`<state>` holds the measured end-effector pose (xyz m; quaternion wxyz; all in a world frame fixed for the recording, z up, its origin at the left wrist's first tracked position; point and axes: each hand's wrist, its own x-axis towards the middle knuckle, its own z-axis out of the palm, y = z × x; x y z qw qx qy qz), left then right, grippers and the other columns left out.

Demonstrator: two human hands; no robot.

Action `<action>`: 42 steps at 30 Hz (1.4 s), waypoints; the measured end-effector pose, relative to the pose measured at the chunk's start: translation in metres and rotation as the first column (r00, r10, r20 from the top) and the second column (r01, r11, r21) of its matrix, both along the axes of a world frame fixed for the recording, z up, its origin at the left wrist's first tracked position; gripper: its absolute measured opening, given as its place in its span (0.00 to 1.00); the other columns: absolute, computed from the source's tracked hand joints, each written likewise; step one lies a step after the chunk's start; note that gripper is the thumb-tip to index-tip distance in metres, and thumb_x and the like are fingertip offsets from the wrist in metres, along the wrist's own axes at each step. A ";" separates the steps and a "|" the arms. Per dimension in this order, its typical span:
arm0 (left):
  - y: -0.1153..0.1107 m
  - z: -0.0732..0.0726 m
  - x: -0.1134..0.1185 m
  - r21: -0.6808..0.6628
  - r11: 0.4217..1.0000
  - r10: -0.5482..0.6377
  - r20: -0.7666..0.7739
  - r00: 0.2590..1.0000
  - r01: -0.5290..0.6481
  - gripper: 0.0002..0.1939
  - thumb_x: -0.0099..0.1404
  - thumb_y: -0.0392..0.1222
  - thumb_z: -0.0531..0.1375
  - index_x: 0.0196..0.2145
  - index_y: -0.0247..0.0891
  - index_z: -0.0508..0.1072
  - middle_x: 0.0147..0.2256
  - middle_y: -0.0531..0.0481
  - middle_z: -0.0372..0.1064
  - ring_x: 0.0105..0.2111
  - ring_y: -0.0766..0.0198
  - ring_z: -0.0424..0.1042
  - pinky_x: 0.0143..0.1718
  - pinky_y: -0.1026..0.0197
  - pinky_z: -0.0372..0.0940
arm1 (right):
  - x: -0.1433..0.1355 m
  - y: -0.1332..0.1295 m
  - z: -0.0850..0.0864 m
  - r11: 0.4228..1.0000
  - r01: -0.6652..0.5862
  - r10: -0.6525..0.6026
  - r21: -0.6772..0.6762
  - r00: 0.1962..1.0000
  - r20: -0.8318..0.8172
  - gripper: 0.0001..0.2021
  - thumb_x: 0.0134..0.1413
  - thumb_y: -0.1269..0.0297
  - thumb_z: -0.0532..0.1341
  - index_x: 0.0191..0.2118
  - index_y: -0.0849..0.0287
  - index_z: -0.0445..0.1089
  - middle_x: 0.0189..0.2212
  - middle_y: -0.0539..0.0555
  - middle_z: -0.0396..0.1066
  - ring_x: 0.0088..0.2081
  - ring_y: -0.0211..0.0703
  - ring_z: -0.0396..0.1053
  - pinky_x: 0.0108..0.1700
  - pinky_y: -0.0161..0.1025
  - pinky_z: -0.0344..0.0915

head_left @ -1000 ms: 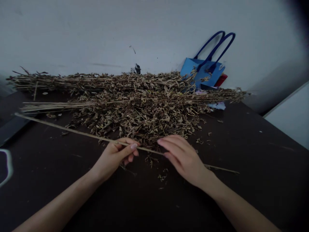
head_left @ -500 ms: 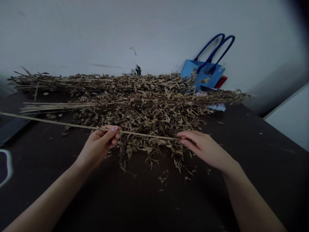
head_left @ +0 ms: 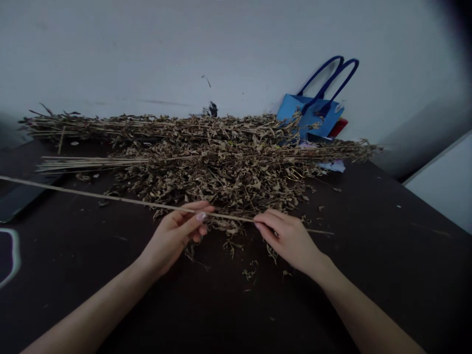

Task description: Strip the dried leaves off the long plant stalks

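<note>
A long thin bare stem (head_left: 92,195) runs from the left edge, slanting down to the right past both hands. My left hand (head_left: 182,228) pinches it between thumb and fingers near the middle. Further right, my right hand (head_left: 283,236) has thumb and fingertips closed on the same stem, whose thin end sticks out beyond the hand. Behind the hands lies a pile of dried leafy stalks (head_left: 206,172). A bunch of bare stalks (head_left: 84,163) extends from its left side.
A blue bag (head_left: 309,113) with dark handles leans on the wall behind the pile. Flat dark object (head_left: 22,196) at left, white curved edge (head_left: 14,255) below it. Leaf scraps (head_left: 250,271) lie on the dark table (head_left: 206,314).
My left hand has moved right and slightly down. My right hand has moved left along the stem, closer to my left hand, and the stem's end now shows beyond it.
</note>
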<state>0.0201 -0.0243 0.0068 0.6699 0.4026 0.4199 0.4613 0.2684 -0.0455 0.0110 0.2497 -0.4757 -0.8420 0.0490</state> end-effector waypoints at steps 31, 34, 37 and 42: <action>-0.009 -0.010 0.008 0.091 0.991 -0.081 -0.138 0.987 0.095 0.09 0.60 0.43 0.62 0.35 0.34 0.75 0.24 0.51 0.69 0.23 0.70 0.66 0.23 0.69 0.61 | -0.006 -0.007 0.010 0.977 -0.026 0.027 -0.211 1.000 0.003 0.15 0.63 0.61 0.50 0.53 0.57 0.62 0.42 0.57 0.70 0.42 0.44 0.68 0.42 0.42 0.67; -0.007 -0.008 0.005 0.117 0.990 -0.052 -0.164 0.985 0.072 0.09 0.61 0.42 0.61 0.35 0.34 0.75 0.28 0.49 0.71 0.24 0.70 0.66 0.24 0.69 0.62 | 0.001 -0.001 0.013 0.943 -0.056 0.050 -0.329 0.998 -0.028 0.11 0.63 0.65 0.49 0.41 0.56 0.68 0.32 0.51 0.71 0.32 0.37 0.68 0.34 0.35 0.64; -0.008 -0.007 0.005 0.119 0.990 -0.061 -0.155 0.986 0.080 0.09 0.61 0.42 0.61 0.36 0.34 0.74 0.38 0.45 0.72 0.24 0.72 0.65 0.25 0.68 0.62 | -0.001 0.000 0.010 0.938 -0.080 0.065 -0.337 0.996 -0.056 0.11 0.63 0.67 0.49 0.33 0.58 0.67 0.25 0.48 0.67 0.28 0.35 0.65 0.30 0.33 0.59; -0.007 -0.008 0.007 0.095 0.993 -0.057 -0.114 0.992 0.068 0.09 0.59 0.42 0.62 0.35 0.35 0.74 0.38 0.45 0.73 0.22 0.72 0.64 0.24 0.68 0.62 | -0.008 -0.002 0.003 0.950 -0.067 0.046 -0.306 0.996 -0.075 0.10 0.62 0.68 0.49 0.34 0.57 0.66 0.28 0.49 0.68 0.29 0.35 0.66 0.31 0.33 0.59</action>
